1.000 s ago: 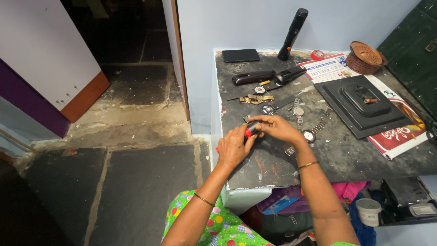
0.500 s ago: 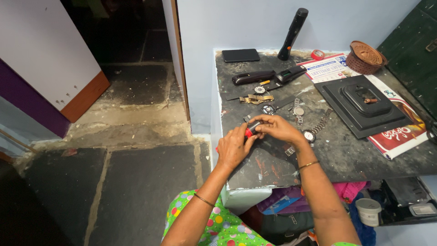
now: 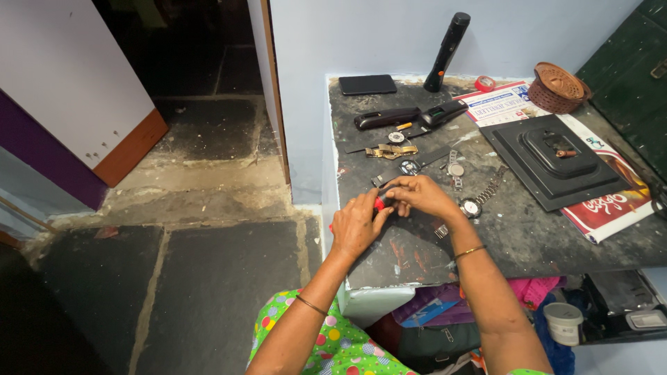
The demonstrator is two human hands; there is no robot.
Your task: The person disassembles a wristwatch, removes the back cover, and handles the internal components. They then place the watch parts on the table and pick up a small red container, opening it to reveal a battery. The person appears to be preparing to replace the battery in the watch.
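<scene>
Both forearms were bare to the elbow. The left hand (image 3: 356, 226) carried a thin gold-coloured metal bangle (image 3: 310, 304) at its wrist; the right hand (image 3: 422, 196) carried a similar slim gold-coloured bangle (image 3: 470, 251). A bright green garment with multicoloured polka dots (image 3: 326, 344) covered the lap.

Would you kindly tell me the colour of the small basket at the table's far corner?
The basket is reddish brown, woven, seen in the head view.

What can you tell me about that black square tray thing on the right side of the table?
The black square tray looks like moulded plastic, with stepped raised ridges rising to a recessed centre. It lies flat on the dark worktop, partly over a red and white printed sheet. A small brownish part rests in its centre. Neither hand touches it.
</scene>
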